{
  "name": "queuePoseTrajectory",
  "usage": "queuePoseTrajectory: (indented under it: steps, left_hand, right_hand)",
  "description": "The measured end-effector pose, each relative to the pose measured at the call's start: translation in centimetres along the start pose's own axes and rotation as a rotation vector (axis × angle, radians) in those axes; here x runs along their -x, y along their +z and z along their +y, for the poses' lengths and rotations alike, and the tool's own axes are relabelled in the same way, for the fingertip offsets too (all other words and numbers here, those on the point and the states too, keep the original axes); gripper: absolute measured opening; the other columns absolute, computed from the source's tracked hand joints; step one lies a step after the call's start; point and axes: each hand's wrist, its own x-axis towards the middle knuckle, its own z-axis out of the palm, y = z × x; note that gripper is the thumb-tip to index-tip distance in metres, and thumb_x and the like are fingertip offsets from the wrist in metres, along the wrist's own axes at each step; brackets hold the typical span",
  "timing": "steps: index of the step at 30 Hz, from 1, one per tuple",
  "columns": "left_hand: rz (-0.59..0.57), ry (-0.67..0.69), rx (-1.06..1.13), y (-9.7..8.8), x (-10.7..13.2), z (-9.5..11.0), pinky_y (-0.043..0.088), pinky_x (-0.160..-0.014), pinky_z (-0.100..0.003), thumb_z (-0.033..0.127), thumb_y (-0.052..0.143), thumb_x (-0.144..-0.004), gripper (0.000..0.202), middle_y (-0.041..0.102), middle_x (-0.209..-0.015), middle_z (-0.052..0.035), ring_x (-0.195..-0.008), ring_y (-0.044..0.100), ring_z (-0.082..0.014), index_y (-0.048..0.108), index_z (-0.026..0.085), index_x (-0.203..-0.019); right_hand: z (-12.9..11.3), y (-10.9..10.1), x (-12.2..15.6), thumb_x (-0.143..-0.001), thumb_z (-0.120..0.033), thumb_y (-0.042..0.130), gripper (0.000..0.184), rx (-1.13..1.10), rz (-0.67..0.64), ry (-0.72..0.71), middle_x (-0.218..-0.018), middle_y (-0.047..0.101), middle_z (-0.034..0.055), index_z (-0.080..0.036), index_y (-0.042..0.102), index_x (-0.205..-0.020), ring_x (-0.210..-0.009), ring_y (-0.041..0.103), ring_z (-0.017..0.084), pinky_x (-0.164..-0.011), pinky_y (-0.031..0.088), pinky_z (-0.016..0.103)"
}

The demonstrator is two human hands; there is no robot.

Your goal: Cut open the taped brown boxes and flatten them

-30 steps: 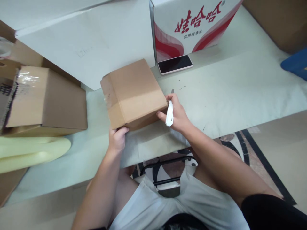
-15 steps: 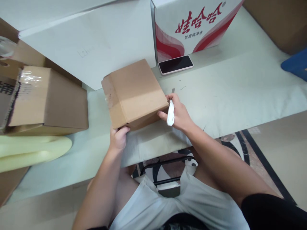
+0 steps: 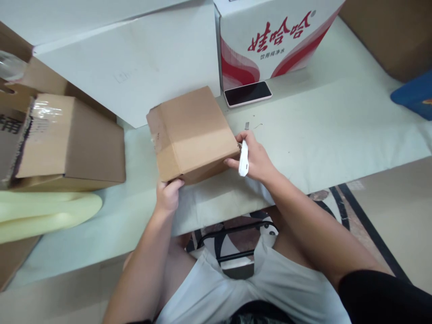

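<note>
A brown cardboard box (image 3: pixel 199 130) rests on the cloth-covered table in front of me, turned at an angle. My left hand (image 3: pixel 168 194) grips its near left corner, thumb on the near side and the other fingers hidden underneath. At the near right corner is my right hand (image 3: pixel 254 155), closed around a white utility knife (image 3: pixel 243 158) whose metal blade tip shows beyond the fingers. The thumb of that hand touches the box's near side. A strip of tape runs along the box's left end.
Behind the box lies a phone (image 3: pixel 248 93), in front of a white-and-red carton (image 3: pixel 270 45). A large white box (image 3: pixel 135 63) stands at the back left. Further left are an open brown carton (image 3: pixel 96 139) and a pale yellow object (image 3: pixel 50 213). Something blue (image 3: pixel 413 96) sits at the right edge.
The whole view has shifted slightly. The box and both hands appear a little further right, with the grip on box and knife unchanged.
</note>
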Motion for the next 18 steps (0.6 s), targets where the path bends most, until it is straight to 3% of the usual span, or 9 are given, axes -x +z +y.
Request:
queuePoseTrajectory:
  steps: [4, 7, 13, 18]
  left_hand:
    - [0.047, -0.082, 0.164, 1.0, 0.2, 1.7, 0.053, -0.076, -0.031, 0.017, 0.064, -0.044, 0.025, 0.069, -0.069, -0.0005, -0.075, 0.064, -0.02, 0.071, 0.022, -0.067]
    - [0.076, -0.125, 0.26, 1.4, 0.2, 3.0, 0.051, -0.076, -0.03, 0.016, 0.065, -0.041, 0.03, 0.067, -0.068, -0.0003, -0.076, 0.064, -0.0195, 0.069, 0.022, -0.069]
    - [0.035, -0.142, 0.332, 1.1, 0.3, 4.3, 0.052, -0.085, -0.036, 0.021, 0.061, -0.045, 0.038, 0.073, -0.088, -0.004, -0.102, 0.067, -0.0273, 0.068, 0.023, -0.082]
    - [-0.011, -0.143, 0.341, 1.1, 0.3, 4.4, 0.052, -0.09, -0.038, 0.022, 0.059, -0.048, 0.041, 0.072, -0.092, -0.0043, -0.109, 0.064, -0.0279, 0.067, 0.024, -0.088]
  right_hand:
    - [0.4, 0.6, 0.1, -0.065, -0.053, 0.081, 0.064, -0.193, 0.035, -0.003, -0.109, 0.063, 0.0047, -0.029, 0.04, -0.108, -0.095, 0.065, 0.027, -0.087, 0.052, 0.048]
    - [0.8, 1.2, 0.0, -0.065, -0.055, 0.083, 0.068, -0.372, 0.038, -0.016, -0.135, 0.056, 0.0099, -0.029, 0.038, -0.109, -0.121, 0.063, 0.031, -0.105, 0.049, 0.055]
    - [1.1, 1.8, -0.1, -0.066, -0.053, 0.085, 0.061, -0.471, 0.017, 0.0, -0.125, 0.065, 0.0082, -0.028, 0.043, -0.101, -0.121, 0.062, 0.028, -0.102, 0.051, 0.051]
    - [0.7, 1.9, 0.2, -0.073, -0.054, 0.082, 0.053, -0.553, 0.084, -0.054, -0.119, 0.069, 0.005, -0.029, 0.042, -0.097, -0.114, 0.066, 0.023, -0.098, 0.052, 0.047]
